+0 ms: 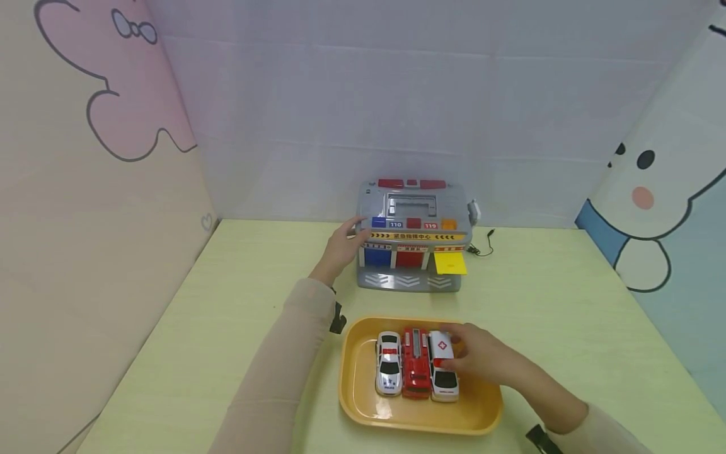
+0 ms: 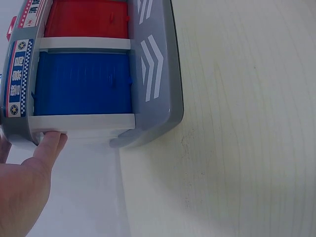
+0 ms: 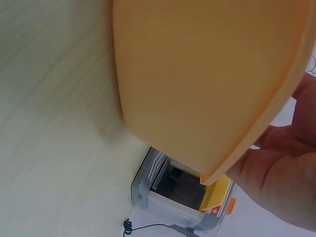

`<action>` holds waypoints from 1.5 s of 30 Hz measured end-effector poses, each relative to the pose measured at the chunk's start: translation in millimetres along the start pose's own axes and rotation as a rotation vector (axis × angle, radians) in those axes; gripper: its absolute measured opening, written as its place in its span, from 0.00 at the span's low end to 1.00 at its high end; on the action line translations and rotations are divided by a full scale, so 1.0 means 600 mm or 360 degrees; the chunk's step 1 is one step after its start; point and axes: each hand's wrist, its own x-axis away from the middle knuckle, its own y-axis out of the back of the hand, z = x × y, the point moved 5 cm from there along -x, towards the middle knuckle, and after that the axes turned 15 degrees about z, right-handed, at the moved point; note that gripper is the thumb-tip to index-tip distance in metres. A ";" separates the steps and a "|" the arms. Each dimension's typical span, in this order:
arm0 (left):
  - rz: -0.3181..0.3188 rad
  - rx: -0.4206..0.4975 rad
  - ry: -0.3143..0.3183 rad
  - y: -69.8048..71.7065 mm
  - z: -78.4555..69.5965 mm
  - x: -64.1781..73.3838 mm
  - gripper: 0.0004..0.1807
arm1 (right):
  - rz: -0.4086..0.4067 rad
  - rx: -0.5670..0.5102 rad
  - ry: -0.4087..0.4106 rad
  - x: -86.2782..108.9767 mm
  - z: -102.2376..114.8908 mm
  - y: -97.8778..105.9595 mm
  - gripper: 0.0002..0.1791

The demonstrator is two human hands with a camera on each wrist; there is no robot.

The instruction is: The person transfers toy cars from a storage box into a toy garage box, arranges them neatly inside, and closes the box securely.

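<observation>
My left hand (image 1: 340, 249) rests against the left side of a grey toy emergency station (image 1: 411, 208). In the left wrist view its fingertips touch the wall beside the blue door (image 2: 84, 84). A red door (image 1: 409, 259) stands closed in the middle, and a yellow door (image 1: 450, 263) is raised at the right. My right hand (image 1: 482, 353) reaches into a yellow tray (image 1: 363, 413), fingers and thumb gripping a white toy ambulance (image 1: 445, 381). Beside it lie a red toy fire truck (image 1: 416, 369) and a white toy police car (image 1: 389, 366). The tray wall hides the ambulance in the right wrist view.
A thin black cable (image 1: 482, 252) with a plug end lies on the pale table (image 1: 567, 302) to the right of the station. Cloth walls (image 1: 425, 113) with cartoon prints enclose the table at the back and both sides.
</observation>
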 end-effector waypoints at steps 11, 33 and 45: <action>-0.0007 -0.0007 -0.0004 0.001 -0.003 0.001 0.28 | 0.0002 0.0121 -0.0076 -0.005 0.007 -0.008 0.44; -0.0003 0.0006 -0.0017 0.001 -0.001 -0.003 0.27 | -0.0004 -0.0118 -0.0092 -0.001 -0.004 -0.028 0.49; -0.0005 -0.0010 0.0019 -0.001 0.003 -0.003 0.28 | -0.0059 -0.0196 -0.0022 0.004 -0.008 -0.023 0.50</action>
